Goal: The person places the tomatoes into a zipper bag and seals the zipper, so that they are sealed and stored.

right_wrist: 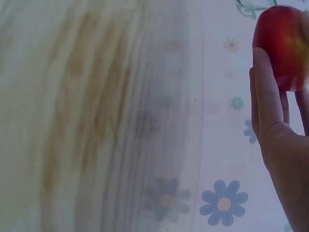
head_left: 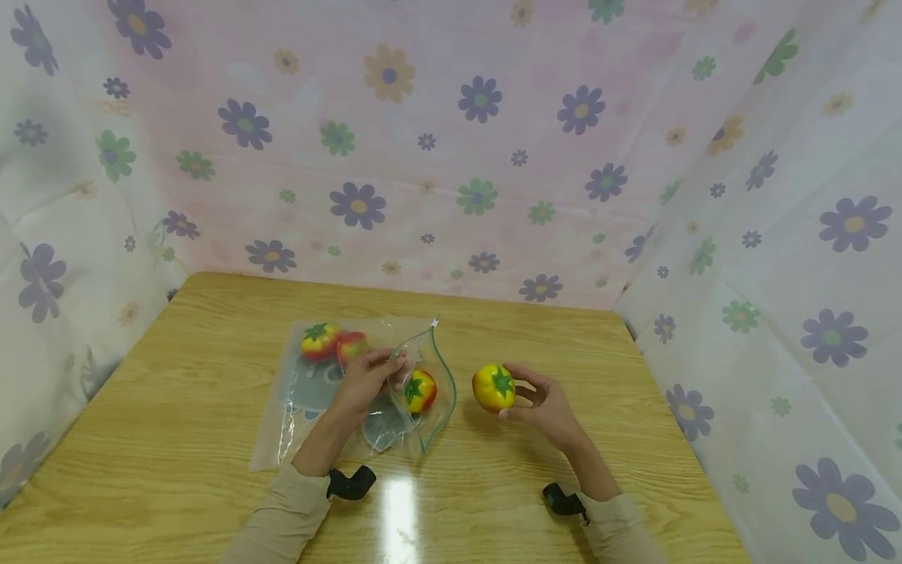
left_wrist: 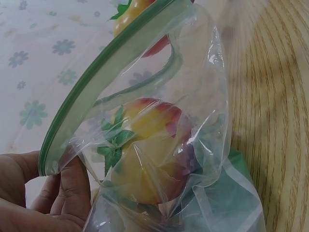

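A clear zip bag [head_left: 290, 423] with a green zip edge [head_left: 451, 374] lies on the table, its mouth gaping to the right. My left hand [head_left: 364, 381] pinches the bag's edge between thumb and fingers, also plain in the left wrist view. One yellow-red imitation fruit with a green leafy top [left_wrist: 149, 150] sits inside near the mouth. Two similar fruits, one yellow-red [head_left: 320, 342] and one redder [head_left: 351, 345], are deeper in the bag. To the right of the mouth, my right hand [head_left: 548, 407] holds another yellow-red imitation fruit [head_left: 491, 388] in its fingertips, apart from the bag.
The wooden table [head_left: 564, 329] is bounded by a flowered curtain [head_left: 423, 172] at the back and both sides. Black wrist cameras [head_left: 351, 482] are strapped at both sleeves. A white slider [head_left: 434, 322] sits at the far end of the zip.
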### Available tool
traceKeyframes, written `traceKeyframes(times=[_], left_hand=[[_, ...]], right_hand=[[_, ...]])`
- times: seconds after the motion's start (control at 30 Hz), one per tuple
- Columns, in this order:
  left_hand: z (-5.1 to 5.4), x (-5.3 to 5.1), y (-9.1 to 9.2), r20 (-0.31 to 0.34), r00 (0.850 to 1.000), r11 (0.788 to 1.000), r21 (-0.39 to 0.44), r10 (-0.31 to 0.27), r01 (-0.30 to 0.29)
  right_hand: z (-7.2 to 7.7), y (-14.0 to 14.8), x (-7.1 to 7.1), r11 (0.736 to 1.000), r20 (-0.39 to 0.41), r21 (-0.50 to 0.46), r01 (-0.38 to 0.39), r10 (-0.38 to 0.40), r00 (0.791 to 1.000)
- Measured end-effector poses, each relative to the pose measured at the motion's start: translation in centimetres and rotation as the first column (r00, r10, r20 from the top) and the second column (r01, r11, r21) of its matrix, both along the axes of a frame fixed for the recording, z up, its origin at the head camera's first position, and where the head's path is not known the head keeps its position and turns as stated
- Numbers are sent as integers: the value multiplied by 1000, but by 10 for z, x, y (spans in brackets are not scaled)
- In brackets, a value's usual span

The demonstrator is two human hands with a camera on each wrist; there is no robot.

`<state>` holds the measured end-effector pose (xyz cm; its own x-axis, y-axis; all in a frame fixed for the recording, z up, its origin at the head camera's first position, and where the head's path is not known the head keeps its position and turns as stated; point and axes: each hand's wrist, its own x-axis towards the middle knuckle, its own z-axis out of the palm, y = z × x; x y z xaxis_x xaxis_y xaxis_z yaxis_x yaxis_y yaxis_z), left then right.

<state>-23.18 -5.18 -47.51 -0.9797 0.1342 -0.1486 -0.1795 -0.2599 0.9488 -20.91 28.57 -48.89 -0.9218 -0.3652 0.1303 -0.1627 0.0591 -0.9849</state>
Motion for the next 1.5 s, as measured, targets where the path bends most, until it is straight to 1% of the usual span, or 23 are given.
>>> traceKeyframes(times=[0.2, 0.33, 0.43, 0.6, 0.77, 0.9, 1.03, 1.13, 1.3, 1.43, 1.5], left_hand=[[0, 1, 1, 3, 1000, 1000, 13, -8, 8], [1, 1, 1, 4, 1000, 1000, 14, -11, 11], [1, 1, 1, 2, 1000, 1000, 12, -8, 8], [1, 1, 2, 1, 1000, 1000, -5, -3, 3], [2, 0, 3, 11, 1000, 1000, 6, -4, 4], [1, 0, 4, 10, 1000, 1000, 9, -8, 8], [1, -1, 6, 9, 1000, 1000, 30, -6, 5], [0, -2, 8, 4, 1000, 998, 59, -10, 9], [-1, -2, 9, 4, 1000, 996, 87, -20, 20], [-1, -1, 9, 3, 1000, 997, 72, -27, 27], [-1, -1, 8, -2, 1000, 999, 48, -24, 24]], right_hand=[[-2, -12, 3, 998, -9, 22, -60, 60, 998], [0, -21, 6, 993, 35, 36, -115, 113, 993], [1, -26, 8, 986, 62, 31, -164, 162, 985], [2, -35, 9, 980, 46, 29, -199, 197, 979], [3, -44, 7, 980, 27, 52, -190, 189, 982], [4, -51, 5, 983, 32, 106, -151, 148, 988], [8, -57, 4, 982, 38, 150, -118, 114, 993], [9, -60, 3, 981, 35, 160, -108, 103, 994], [9, -65, 3, 980, 3, 171, -101, 102, 995], [8, -70, 2, 980, -21, 176, -93, 98, 995], [9, -72, 2, 981, -30, 173, -84, 91, 995]])
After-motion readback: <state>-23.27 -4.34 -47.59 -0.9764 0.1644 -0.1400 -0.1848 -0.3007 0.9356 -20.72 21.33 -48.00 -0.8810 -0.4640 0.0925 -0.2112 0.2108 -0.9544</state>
